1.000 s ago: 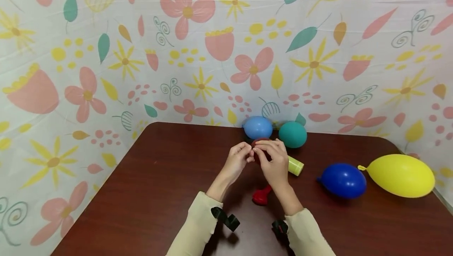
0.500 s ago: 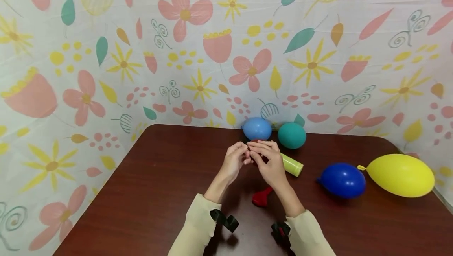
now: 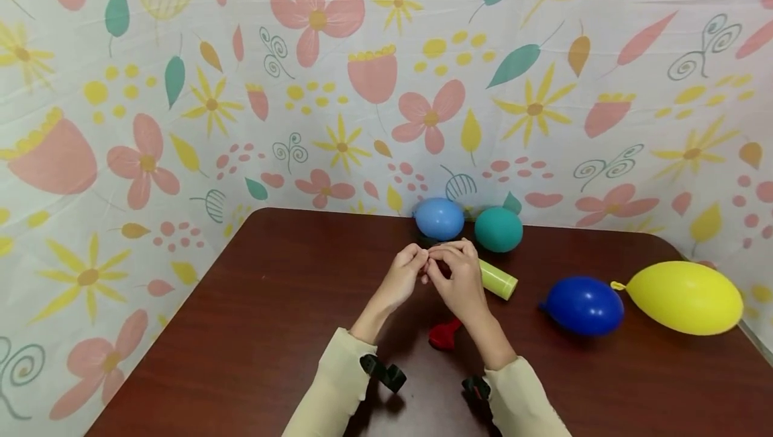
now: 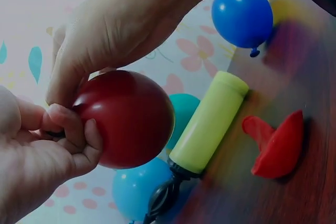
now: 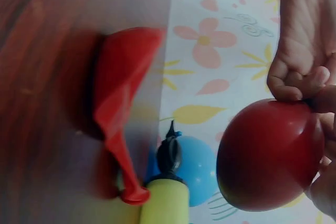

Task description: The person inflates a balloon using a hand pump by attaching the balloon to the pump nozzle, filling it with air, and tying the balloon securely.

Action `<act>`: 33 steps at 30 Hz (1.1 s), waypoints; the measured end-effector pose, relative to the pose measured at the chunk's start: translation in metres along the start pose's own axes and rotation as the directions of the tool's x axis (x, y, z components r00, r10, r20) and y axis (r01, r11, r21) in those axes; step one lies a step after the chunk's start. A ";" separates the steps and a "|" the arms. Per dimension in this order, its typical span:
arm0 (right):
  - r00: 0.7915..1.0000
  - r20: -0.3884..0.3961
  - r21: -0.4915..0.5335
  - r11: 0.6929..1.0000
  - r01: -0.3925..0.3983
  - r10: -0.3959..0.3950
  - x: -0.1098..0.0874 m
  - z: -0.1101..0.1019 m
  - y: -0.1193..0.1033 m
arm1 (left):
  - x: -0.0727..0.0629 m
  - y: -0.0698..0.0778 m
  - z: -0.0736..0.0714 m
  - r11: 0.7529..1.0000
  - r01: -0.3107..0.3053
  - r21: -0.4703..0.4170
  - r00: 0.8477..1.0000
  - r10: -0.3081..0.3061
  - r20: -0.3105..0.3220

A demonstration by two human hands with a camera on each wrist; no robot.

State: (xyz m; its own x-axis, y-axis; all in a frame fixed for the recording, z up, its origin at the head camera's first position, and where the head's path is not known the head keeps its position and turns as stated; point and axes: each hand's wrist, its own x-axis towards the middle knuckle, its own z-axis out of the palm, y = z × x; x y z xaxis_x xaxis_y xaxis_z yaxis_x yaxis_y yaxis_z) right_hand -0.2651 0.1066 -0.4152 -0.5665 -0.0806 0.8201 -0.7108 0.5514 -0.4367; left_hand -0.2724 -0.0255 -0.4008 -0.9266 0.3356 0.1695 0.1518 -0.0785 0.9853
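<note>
In both wrist views an inflated dark red balloon [image 4: 128,119] [image 5: 270,156] is held at its neck. My left hand [image 3: 398,279] [image 4: 42,161] pinches the neck end between thumb and fingers, with other fingers curled against the balloon's side. From the opposite side my right hand [image 3: 461,282] [image 4: 115,30] pinches at the same spot, fingertips meeting the left ones. The fingers cover most of the neck, so I cannot tell whether it is knotted. In the head view the hands hide this balloon almost fully.
A limp red balloon [image 3: 443,335] lies on the brown table [image 3: 272,329] below the hands. Behind them is a yellow-green hand pump [image 3: 498,280]. Inflated balloons lie around: light blue [image 3: 439,219], teal [image 3: 498,229], dark blue [image 3: 584,306] and yellow [image 3: 685,298]. A floral cloth [image 3: 241,88] hangs behind.
The fingers of both hands have shifted slightly around the balloon's neck and stay close together. The dark red balloon, partly visible behind the hands earlier, is now hidden in the head view.
</note>
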 end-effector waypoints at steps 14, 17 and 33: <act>0.996 -0.075 0.073 0.997 -0.032 0.037 -0.009 0.012 0.006 | 0.002 0.004 -0.014 0.999 0.049 -0.013 0.994 -0.048 0.095; 0.997 -0.066 0.063 0.997 -0.035 0.039 -0.007 0.010 0.006 | 0.002 0.004 -0.013 0.997 0.055 -0.060 0.995 -0.050 0.088; 0.999 -0.043 0.018 1.000 -0.003 0.003 0.001 -0.002 0.006 | 0.001 0.000 -0.005 0.977 0.003 -0.212 0.999 0.008 0.054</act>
State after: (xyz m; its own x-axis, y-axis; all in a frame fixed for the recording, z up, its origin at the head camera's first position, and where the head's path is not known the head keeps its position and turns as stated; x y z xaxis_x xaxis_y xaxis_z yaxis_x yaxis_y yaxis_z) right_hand -0.2685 0.1115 -0.4163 -0.5503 -0.0428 0.8339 -0.7169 0.5363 -0.4456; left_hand -0.2752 -0.0293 -0.4006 -0.9054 0.3851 0.1788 0.0726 -0.2743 0.9589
